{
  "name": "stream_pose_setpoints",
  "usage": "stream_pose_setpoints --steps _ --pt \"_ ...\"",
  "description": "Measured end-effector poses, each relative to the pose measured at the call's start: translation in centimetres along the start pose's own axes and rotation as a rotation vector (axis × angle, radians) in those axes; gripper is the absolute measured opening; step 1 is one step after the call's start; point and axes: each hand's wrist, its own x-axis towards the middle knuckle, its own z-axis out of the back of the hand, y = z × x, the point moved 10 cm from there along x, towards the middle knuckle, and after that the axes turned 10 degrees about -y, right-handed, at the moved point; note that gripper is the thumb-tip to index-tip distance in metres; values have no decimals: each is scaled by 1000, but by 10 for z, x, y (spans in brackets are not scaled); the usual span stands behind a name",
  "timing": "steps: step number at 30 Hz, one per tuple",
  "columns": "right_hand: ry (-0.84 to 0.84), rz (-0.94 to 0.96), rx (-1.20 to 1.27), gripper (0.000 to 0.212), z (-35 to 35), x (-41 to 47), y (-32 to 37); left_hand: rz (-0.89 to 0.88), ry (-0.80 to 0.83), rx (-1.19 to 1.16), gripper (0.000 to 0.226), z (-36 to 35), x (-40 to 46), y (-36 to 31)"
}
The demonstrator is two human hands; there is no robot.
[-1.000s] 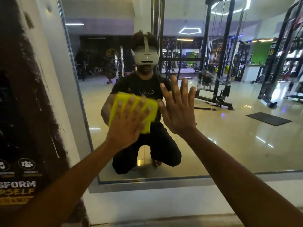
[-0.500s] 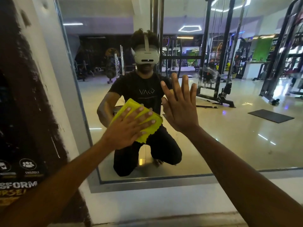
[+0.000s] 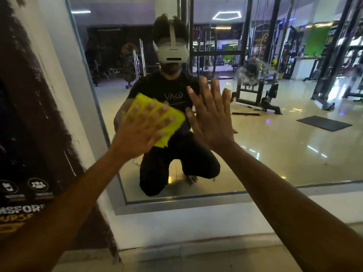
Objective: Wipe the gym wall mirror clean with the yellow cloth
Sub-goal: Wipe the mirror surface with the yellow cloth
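The large wall mirror point(image 3: 275, 154) fills the view ahead, set in a grey frame. A folded yellow cloth point(image 3: 172, 124) lies flat against the glass left of centre. My left hand point(image 3: 141, 130) presses it to the mirror with straight, spread fingers. My right hand point(image 3: 212, 118) rests flat on the glass just right of the cloth, fingers straight and pointing up, holding nothing. A smudged patch point(image 3: 251, 73) shows on the glass up and to the right of my right hand. My kneeling reflection lies behind both hands.
A dark printed poster point(image 3: 29, 134) covers the wall to the left of the mirror frame point(image 3: 176, 205). Below the frame a white wall strip meets the tiled floor point(image 3: 196, 258). Gym machines and a black mat appear only as reflections.
My left hand slid the cloth down and then back up to the left across the glass. My right hand stayed flat on the mirror in nearly the same spot.
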Motion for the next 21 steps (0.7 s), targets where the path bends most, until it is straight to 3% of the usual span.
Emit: stream_pose_setpoints --steps 2,3,4,5,8,10,12,15,16,18,21 --pt "25 45 35 63 -5 -8 11 459 -166 71 63 24 12 57" --pt "33 49 46 63 -6 -11 16 613 -189 79 63 29 12 59" --pt "44 46 49 63 -9 -13 19 661 -172 81 64 24 4 43" --pt "51 39 48 63 -11 -14 22 596 -120 27 66 9 -8 11" --pt "52 16 30 62 -14 -16 25 64 89 -77 68 -35 -69 -91" --pt "53 26 12 61 -15 -19 26 -131 75 -41 65 -41 -81 -78" --pt "55 42 3 62 -16 -22 25 -3 12 7 65 -27 -54 -26" --pt "51 36 -4 63 -18 -25 25 534 -149 51 62 10 -19 38" --pt "52 30 2 63 -19 -25 25 612 -152 44 63 12 -16 31" --pt "47 30 15 64 -18 -25 25 480 -75 -44 65 -3 -24 -16" --pt "39 39 29 64 -15 -24 26 59 49 -47 67 -17 -36 -42"
